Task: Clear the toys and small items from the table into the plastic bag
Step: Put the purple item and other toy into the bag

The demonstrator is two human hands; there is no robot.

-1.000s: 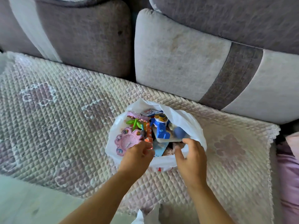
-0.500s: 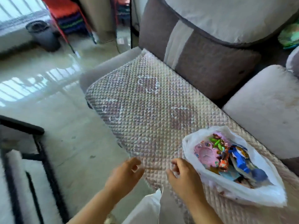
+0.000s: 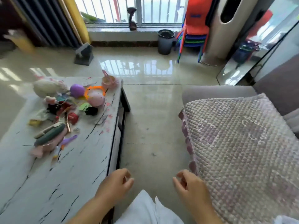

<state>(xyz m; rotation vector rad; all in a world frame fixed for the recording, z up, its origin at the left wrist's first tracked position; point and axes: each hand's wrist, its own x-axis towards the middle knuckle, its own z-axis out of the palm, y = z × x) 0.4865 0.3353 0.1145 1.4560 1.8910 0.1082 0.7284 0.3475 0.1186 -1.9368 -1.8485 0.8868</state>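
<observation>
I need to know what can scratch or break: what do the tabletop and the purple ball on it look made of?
The tabletop looks like glossy marble or a marble-look slab: pale, dark veins, window glare. The purple ball looks like smooth hard plastic, with a soft highlight; blur leaves rubber possible.

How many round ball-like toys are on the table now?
2: a purple ball near the table's far end, and a pink ball just right of it. Others may be hidden in the pile.

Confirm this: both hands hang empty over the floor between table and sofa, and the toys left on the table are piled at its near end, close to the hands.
Wrong on one count. The head view shows the left hand and right hand empty over the floor, but the toys sit piled at the far end of the table, away from the hands.
</observation>
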